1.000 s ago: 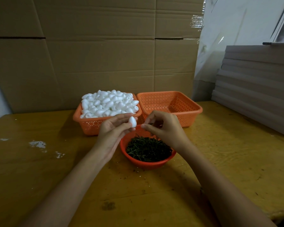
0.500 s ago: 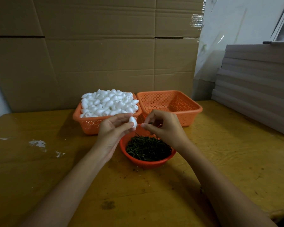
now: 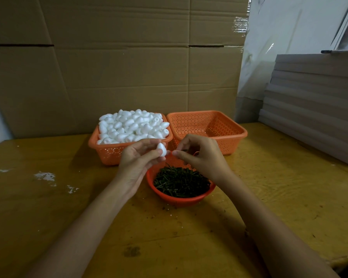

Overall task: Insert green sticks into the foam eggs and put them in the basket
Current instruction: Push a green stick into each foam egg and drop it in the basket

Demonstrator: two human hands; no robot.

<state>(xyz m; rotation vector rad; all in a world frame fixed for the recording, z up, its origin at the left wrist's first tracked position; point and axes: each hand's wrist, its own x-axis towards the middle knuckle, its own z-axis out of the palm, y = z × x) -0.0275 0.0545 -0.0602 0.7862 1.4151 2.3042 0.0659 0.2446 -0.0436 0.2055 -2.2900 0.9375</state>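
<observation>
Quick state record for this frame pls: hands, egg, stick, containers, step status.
left hand: pinches one foam egg above the bowl
right hand: fingertips meet the egg's end and pinch a thin green stick that barely shows
stick supply: loose sticks fill the round orange bowl
egg supply: left basket, heaped with spare eggs
target: right basket, no eggs visible inside
step: stick at the egg, depth cannot be told; egg not yet in basket

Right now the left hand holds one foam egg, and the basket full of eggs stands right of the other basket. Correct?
No: the head view shows the full basket left of the other basket. The left hand does hold one foam egg.
</observation>
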